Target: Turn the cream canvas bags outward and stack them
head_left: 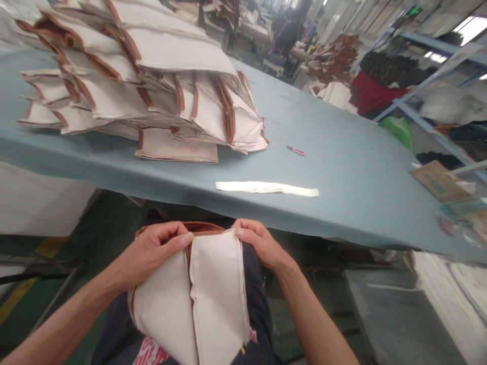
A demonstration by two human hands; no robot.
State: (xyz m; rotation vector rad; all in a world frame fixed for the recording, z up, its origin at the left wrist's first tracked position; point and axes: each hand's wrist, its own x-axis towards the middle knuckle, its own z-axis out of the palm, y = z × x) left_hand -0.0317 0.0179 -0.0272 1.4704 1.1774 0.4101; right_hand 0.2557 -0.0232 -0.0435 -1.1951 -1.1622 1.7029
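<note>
A cream fabric piece with brown edging (218, 289) hangs in front of my body, below the table's front edge. My left hand (162, 248) pinches its top rim, thumb near the brown-edged seam that runs down the middle. At the top right corner, my right hand (258, 241) grips the same rim between thumb and fingers. Between the two hands a strip of the brown inside shows. The lower end of the piece runs out of view.
A tall pile of similar cream and brown sewn pieces (163, 96) covers the table's left part. On the blue-green table (342, 167) lie a white strip (266, 188) and small pink-handled thread snips (297, 150). Shelves (414, 116) and a cardboard box (439, 180) stand at right.
</note>
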